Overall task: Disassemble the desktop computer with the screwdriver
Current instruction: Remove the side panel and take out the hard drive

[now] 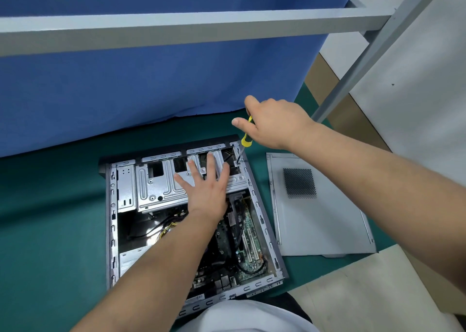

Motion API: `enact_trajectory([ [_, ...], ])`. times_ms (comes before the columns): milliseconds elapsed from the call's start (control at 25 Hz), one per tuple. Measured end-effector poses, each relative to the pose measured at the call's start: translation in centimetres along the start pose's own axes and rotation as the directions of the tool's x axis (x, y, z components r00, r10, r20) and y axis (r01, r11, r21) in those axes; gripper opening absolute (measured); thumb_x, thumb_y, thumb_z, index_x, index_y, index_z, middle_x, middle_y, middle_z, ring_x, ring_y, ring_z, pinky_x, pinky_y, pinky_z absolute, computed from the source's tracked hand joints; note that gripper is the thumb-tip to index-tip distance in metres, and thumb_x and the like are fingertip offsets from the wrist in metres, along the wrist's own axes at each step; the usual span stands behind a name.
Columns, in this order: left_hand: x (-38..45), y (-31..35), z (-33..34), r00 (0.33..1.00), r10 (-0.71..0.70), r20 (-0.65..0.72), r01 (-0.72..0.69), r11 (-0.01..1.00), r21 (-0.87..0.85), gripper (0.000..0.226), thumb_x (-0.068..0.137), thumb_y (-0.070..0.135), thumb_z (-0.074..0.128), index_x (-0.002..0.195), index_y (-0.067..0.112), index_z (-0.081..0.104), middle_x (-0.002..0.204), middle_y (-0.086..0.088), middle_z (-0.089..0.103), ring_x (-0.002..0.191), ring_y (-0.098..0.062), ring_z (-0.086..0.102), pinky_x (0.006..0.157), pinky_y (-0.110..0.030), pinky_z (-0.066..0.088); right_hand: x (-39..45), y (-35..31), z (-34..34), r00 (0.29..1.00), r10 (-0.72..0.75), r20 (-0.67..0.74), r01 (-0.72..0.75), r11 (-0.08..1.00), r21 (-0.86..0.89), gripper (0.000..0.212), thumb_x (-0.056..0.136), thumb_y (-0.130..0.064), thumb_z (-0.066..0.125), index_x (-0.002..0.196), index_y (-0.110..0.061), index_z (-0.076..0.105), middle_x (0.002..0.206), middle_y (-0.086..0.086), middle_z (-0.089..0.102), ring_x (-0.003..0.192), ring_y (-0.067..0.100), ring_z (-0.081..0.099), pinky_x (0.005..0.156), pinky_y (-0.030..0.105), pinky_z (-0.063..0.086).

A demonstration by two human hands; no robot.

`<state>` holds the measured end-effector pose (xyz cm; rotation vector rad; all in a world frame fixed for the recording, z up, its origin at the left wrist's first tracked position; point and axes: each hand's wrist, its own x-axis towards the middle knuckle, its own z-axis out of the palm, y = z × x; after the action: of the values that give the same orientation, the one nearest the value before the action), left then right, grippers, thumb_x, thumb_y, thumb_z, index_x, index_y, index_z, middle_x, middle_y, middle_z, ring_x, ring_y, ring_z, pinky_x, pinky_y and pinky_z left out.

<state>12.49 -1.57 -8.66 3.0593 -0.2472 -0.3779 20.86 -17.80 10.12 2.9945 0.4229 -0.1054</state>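
The open grey metal desktop computer case [191, 220] lies on your green-covered desk [50, 230]. Your left hand [205, 186] presses flat, fingers spread, on its silver drive cage [161, 188]; your right hand [274, 122] grips the yellow-handled screwdriver [245, 140], tip at the case's far right corner.

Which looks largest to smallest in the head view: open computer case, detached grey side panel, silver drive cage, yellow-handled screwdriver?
1. Open grey desktop computer case
2. Detached grey metal side panel with its mesh vent
3. Silver metal drive cage
4. Yellow-handled screwdriver, partly hidden by the right hand
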Motion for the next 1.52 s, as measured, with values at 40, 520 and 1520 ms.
enact_trajectory([
  [40,0.3,0.4,0.0,1.000,0.000,0.000,0.000,1.000,0.008,0.096,0.087,0.019,0.065,0.155,0.029,-0.002,0.164,-0.011,-0.024,0.147,-0.059,-0.015,0.096,-0.092,0.001,0.0,-0.1,0.0,1.000,0.017,-0.009,-0.017,1.000,-0.017,0.051,0.100,-0.071,0.025,0.099,-0.021,0.032,0.067,0.000,0.045,0.056,0.022,0.042,0.049,0.032,0.030],
  [520,0.5,0.2,1.1,0.995,0.096,0.005,-0.096,0.983,0.154,0.089,0.093,0.024,0.054,0.159,0.021,-0.007,0.167,-0.009,-0.026,0.154,-0.047,-0.008,0.081,-0.097,-0.007,-0.4,0.3,-0.6,0.987,-0.138,0.084,0.121,0.975,0.189,0.033,0.097,-0.046,0.053,0.115,-0.020,0.045,0.094,0.002,0.053,0.077,0.028,0.054,0.068,0.039,0.045],
  [1520,0.4,0.6,0.8,0.996,0.092,0.003,-0.091,0.990,0.105,0.092,0.094,0.013,0.048,0.161,0.021,-0.014,0.167,-0.008,-0.026,0.154,-0.047,-0.011,0.084,-0.096,-0.005,-0.1,-0.1,0.3,0.997,-0.080,0.014,0.075,0.975,0.210,0.027,0.097,-0.045,0.048,0.109,-0.021,0.048,0.095,0.002,0.050,0.079,0.030,0.055,0.067,0.038,0.045],
])
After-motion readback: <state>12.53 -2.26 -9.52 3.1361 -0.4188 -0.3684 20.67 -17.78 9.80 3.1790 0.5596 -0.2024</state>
